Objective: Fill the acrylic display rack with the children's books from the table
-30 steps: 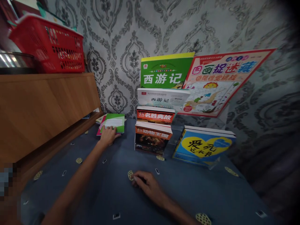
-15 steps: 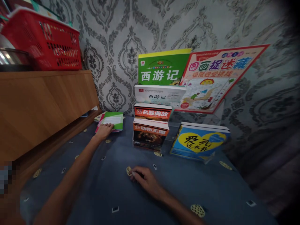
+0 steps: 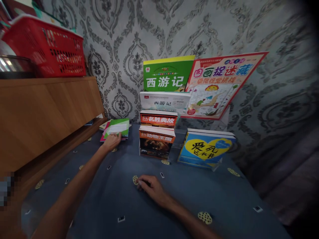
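Observation:
At the far left of the table, my left hand (image 3: 112,142) is closed at the near edge of a green book (image 3: 118,127) with a pale panel on its cover. This book lies on top of a small pile, and a pink-edged book (image 3: 104,135) shows beneath it. My left fingertips are partly hidden. My right hand (image 3: 152,188) rests on the table front, loosely curled, thumb against the fingers, with nothing visible in it. Beyond it stand an animal book with a lion cover (image 3: 156,144) and a blue and yellow book (image 3: 205,149).
A clear stand holds upright books, among them a tall green one (image 3: 165,74), a white one (image 3: 163,101), an orange-red one (image 3: 159,119) and a large red-bordered one (image 3: 219,86). On the left, a wooden cabinet (image 3: 50,113) carries a red basket (image 3: 47,46). A dark blue patterned cloth (image 3: 99,199) covers the table.
My left hand has shifted from the top of the green book to its near edge, and that book now sits turned slightly. My right hand keeps its curled pose. The view has moved a little.

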The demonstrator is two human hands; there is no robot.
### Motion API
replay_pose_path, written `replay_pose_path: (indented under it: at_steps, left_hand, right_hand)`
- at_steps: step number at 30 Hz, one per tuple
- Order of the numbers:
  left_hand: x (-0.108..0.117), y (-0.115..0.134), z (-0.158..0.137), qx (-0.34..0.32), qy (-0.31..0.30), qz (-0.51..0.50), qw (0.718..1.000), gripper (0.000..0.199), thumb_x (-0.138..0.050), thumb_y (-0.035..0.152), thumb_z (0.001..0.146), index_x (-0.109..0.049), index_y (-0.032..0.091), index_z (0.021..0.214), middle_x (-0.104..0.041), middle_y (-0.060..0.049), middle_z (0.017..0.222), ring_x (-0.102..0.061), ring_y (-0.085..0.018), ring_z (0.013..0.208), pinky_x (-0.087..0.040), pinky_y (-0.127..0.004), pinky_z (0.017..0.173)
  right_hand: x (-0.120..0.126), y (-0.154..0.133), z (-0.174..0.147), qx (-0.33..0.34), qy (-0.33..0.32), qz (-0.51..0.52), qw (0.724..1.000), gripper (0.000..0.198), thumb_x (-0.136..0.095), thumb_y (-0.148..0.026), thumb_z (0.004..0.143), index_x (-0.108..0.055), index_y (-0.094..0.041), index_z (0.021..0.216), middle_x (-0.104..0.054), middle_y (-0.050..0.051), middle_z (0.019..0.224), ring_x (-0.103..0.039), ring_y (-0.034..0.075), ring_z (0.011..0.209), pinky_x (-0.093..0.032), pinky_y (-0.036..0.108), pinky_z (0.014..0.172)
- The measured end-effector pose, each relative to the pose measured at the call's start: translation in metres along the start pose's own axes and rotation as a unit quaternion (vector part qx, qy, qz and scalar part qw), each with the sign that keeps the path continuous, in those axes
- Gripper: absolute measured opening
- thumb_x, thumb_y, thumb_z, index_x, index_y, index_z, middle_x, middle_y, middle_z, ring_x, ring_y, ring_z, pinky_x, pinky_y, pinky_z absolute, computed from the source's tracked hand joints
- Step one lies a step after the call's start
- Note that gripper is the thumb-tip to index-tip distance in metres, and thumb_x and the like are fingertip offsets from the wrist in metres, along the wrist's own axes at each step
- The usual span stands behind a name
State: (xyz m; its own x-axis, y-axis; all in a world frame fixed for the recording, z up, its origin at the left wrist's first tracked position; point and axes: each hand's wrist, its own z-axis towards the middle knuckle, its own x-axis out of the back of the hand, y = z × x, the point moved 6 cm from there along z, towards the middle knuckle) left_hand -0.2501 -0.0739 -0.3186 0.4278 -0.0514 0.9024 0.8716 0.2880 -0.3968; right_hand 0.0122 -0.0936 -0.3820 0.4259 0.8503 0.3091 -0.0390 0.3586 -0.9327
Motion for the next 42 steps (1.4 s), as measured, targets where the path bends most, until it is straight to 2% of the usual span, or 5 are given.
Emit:
replay_pose_path:
  at_steps: [11, 19, 29, 37, 42]
  left_hand:
    - [0.033, 0.056, -0.07, -0.003, -0.009, 0.029, 1.0, 0.05, -0.033, 0.002, 0.089, -0.055, 0.006, 0.134, -0.068, -0.028, 0.111, -0.066, -0.036, 0.104, -0.049, -0.049, 0.087]
    - [0.073, 0.165, -0.137, -0.146, -0.044, -0.146, 0.977, 0.022, -0.048, 0.026, 0.097, -0.067, 0.016, 0.094, -0.07, -0.011, 0.082, -0.069, -0.024, 0.082, -0.052, -0.037, 0.076]
    - [0.003, 0.069, -0.108, 0.059, -0.042, -0.195, 0.978, 0.039, -0.042, 0.027, 0.1, -0.05, 0.019, 0.137, -0.06, -0.012, 0.13, -0.058, -0.024, 0.116, -0.047, -0.037, 0.097]
    - [0.033, 0.092, -0.154, 0.061, -0.137, -0.116, 0.982, 0.03, -0.041, 0.03, 0.099, -0.066, 0.016, 0.106, -0.068, -0.015, 0.103, -0.065, -0.031, 0.096, -0.053, -0.042, 0.078]
    - [0.033, 0.129, -0.146, -0.055, 0.035, -0.209, 0.976, 0.046, -0.04, 0.012, 0.093, -0.053, 0.015, 0.137, -0.061, -0.017, 0.134, -0.054, -0.029, 0.127, -0.042, -0.05, 0.109]
  right_hand:
    - [0.002, -0.004, -0.002, 0.024, 0.015, -0.019, 0.999, 0.037, -0.046, -0.04, 0.097, -0.067, -0.016, 0.079, -0.068, 0.003, 0.073, -0.062, 0.015, 0.069, -0.046, 0.026, 0.066]
    - [0.033, -0.027, -0.021, 0.132, 0.249, -0.122, 0.952, 0.029, -0.043, -0.034, 0.1, -0.067, -0.019, 0.103, -0.066, 0.008, 0.089, -0.062, 0.02, 0.086, -0.049, 0.031, 0.079]
    - [-0.001, -0.009, -0.009, 0.133, 0.057, -0.327, 0.934, 0.017, -0.053, -0.021, 0.096, -0.066, -0.017, 0.106, -0.066, 0.011, 0.115, -0.057, 0.024, 0.11, -0.043, 0.04, 0.096]
    - [0.015, -0.003, -0.001, 0.041, -0.007, -0.454, 0.89, 0.022, -0.046, -0.018, 0.1, -0.067, -0.017, 0.105, -0.07, 0.01, 0.107, -0.059, 0.024, 0.103, -0.042, 0.043, 0.095]
    - [-0.032, -0.005, 0.002, 0.042, -0.007, -0.447, 0.893, 0.041, -0.041, -0.007, 0.093, -0.058, -0.003, 0.13, -0.058, 0.023, 0.137, -0.05, 0.028, 0.13, -0.037, 0.046, 0.111]
